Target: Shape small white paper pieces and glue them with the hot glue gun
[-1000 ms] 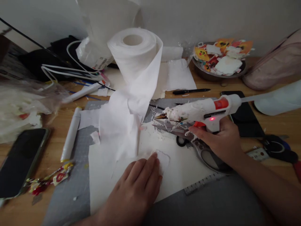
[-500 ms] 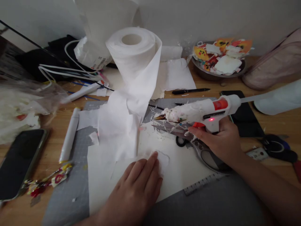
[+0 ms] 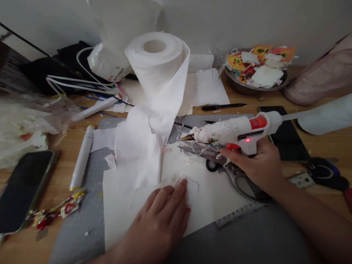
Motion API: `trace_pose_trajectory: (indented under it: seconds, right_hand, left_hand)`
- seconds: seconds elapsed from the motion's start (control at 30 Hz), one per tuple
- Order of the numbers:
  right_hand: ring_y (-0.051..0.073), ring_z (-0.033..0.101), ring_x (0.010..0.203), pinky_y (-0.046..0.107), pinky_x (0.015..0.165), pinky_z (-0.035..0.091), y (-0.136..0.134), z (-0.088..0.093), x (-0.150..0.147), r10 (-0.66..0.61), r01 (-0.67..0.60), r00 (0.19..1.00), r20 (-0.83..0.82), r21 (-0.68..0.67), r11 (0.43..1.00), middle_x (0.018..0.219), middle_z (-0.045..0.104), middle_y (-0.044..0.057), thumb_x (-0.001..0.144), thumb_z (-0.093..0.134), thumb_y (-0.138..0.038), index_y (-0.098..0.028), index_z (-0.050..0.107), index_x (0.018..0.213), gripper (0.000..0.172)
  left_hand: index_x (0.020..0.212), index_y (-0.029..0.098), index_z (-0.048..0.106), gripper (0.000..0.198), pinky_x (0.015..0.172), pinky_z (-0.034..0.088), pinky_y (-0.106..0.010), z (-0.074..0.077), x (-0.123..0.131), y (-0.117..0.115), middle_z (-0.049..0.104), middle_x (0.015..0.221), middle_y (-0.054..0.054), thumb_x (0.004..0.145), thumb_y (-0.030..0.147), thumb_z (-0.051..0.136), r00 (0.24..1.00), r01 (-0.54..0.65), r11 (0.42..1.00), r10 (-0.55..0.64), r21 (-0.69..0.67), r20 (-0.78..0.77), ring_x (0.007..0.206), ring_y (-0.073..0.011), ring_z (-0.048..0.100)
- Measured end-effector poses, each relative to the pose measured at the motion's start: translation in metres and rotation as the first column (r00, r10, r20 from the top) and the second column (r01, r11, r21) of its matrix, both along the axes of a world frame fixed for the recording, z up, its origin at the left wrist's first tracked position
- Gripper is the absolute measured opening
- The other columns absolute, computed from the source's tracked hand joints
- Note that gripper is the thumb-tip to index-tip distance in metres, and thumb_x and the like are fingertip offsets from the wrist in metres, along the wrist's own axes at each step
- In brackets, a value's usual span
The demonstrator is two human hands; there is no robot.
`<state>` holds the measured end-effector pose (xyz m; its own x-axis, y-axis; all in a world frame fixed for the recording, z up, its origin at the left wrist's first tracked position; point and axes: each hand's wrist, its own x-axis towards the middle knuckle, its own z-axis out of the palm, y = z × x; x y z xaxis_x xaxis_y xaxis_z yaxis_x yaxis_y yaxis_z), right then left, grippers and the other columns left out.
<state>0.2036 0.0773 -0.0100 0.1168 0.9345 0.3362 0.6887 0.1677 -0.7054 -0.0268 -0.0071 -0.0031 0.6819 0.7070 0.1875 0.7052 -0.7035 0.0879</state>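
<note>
My right hand [image 3: 260, 161] grips a white hot glue gun [image 3: 231, 130] by its handle, index finger at the orange trigger; its red light glows and its metal nozzle points left. A glue stick [image 3: 297, 114] sticks out of its back. My left hand [image 3: 165, 214] lies flat with fingers stretched, fingertips touching a small whitish piece [image 3: 192, 187] with a raised outline, partly hidden by the fingers. That piece rests on a white paper sheet [image 3: 206, 216]. Beneath the glue gun lie grey-handled scissors [image 3: 236, 176].
A big roll of white tissue [image 3: 156, 69] stands behind, its loose end trailing onto the grey cutting mat [image 3: 74, 234]. A bowl [image 3: 255, 88] of colourful wrapped pieces stands back right. Phones [image 3: 24, 189], a white marker [image 3: 81, 157], a black pen [image 3: 224, 106] and a ruler [image 3: 236, 214] lie around.
My left fingertips have shifted very slightly right on the small piece. The glue gun in my right hand is practically still.
</note>
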Motion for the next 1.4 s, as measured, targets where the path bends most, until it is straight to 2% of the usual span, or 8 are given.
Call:
trace_pose_trajectory:
  seconds: [0.23, 0.57, 0.87, 1.23, 1.4]
  right_hand:
    - [0.016, 0.059, 0.043, 0.023, 0.035, 0.043, -0.0007, 0.0019, -0.0010, 0.001, -0.001, 1.000, 0.017, -0.005, 1.000, 0.045, 0.059, -0.003, 0.058, 0.071, -0.043, -0.022, 0.051, 0.053, 0.030]
    - [0.018, 0.058, 0.044, 0.026, 0.036, 0.044, 0.0004, -0.0003, -0.0010, -0.002, 0.002, 1.000, -0.012, -0.031, 1.000, 0.046, 0.059, -0.004, 0.057, 0.071, -0.043, -0.022, 0.052, 0.054, 0.029]
    - [0.017, 0.057, 0.043, 0.025, 0.037, 0.043, -0.0002, 0.0002, -0.0005, 0.003, -0.003, 1.000, -0.005, -0.033, 0.999, 0.045, 0.057, -0.004, 0.058, 0.070, -0.042, -0.022, 0.050, 0.052, 0.029]
    - [0.017, 0.058, 0.044, 0.025, 0.037, 0.044, 0.0000, 0.0006, -0.0007, 0.003, -0.003, 1.000, -0.010, -0.032, 0.999, 0.046, 0.059, -0.003, 0.058, 0.071, -0.043, -0.022, 0.051, 0.053, 0.029]
    - [0.017, 0.057, 0.044, 0.025, 0.037, 0.043, 0.0003, 0.0001, -0.0012, -0.001, 0.000, 1.000, -0.006, -0.033, 0.999, 0.046, 0.058, -0.004, 0.057, 0.071, -0.042, -0.022, 0.051, 0.053, 0.029]
  left_hand:
    - [0.116, 0.013, 0.057, 0.031, 0.079, 0.049, -0.034, -0.0005, -0.0032, 0.0001, 0.060, 0.123, -0.008, 0.086, 0.020, 0.049, 0.998, 0.010, 0.998, -0.014, -0.069, -0.059, 0.095, -0.0213, 0.057]
    - [0.098, 0.015, 0.066, 0.021, 0.074, 0.050, -0.033, 0.0018, 0.0025, 0.0014, 0.064, 0.117, -0.003, 0.085, 0.018, 0.050, 0.999, 0.003, 0.999, -0.001, -0.047, 0.040, 0.087, -0.0199, 0.055]
    - [0.117, 0.013, 0.056, 0.035, 0.077, 0.047, -0.033, 0.0004, 0.0009, 0.0012, 0.062, 0.120, -0.003, 0.085, 0.027, 0.050, 1.000, -0.013, 0.996, 0.014, -0.090, 0.011, 0.091, -0.0196, 0.055]
    - [0.103, 0.016, 0.063, 0.022, 0.079, 0.045, -0.032, -0.0011, 0.0015, -0.0011, 0.060, 0.121, -0.004, 0.086, 0.023, 0.051, 1.000, 0.030, 0.997, -0.029, -0.067, 0.006, 0.092, -0.0190, 0.052]
    - [0.119, 0.014, 0.055, 0.035, 0.079, 0.042, -0.032, 0.0005, 0.0023, 0.0012, 0.061, 0.120, -0.003, 0.086, 0.027, 0.049, 0.999, 0.017, 0.998, -0.020, -0.064, -0.038, 0.092, -0.0191, 0.052]
